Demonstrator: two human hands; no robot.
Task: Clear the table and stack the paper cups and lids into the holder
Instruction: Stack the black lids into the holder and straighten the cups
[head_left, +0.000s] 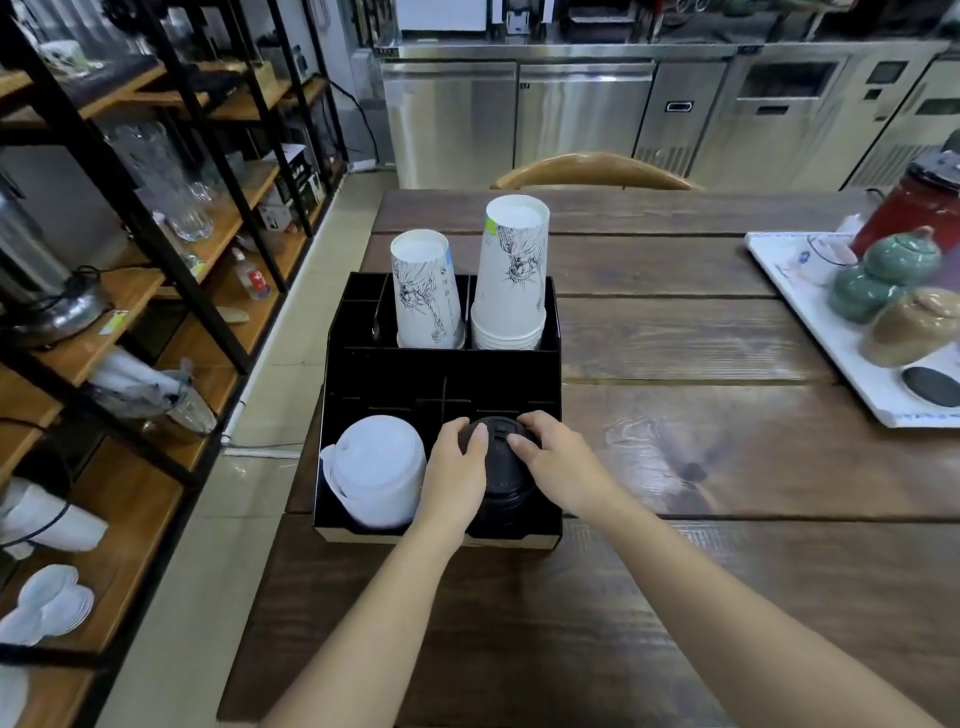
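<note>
Both hands press a stack of black plastic lids (501, 473) down into the near right compartment of the black divided cardboard holder (441, 371). The left hand (457, 467) and right hand (553, 462) curl their fingers around the stack's top and sides, gripping it. Uneven pressure could tilt the stack against the divider, or nudge the light holder toward the table's left edge, which lies close. White lids (376, 470) fill the near left compartment; two upturned stacks of printed paper cups (511, 270) stand at the far side. The dark wooden plank table (701, 467) is glossy. Wooden shelving stands left, steel counters far.
</note>
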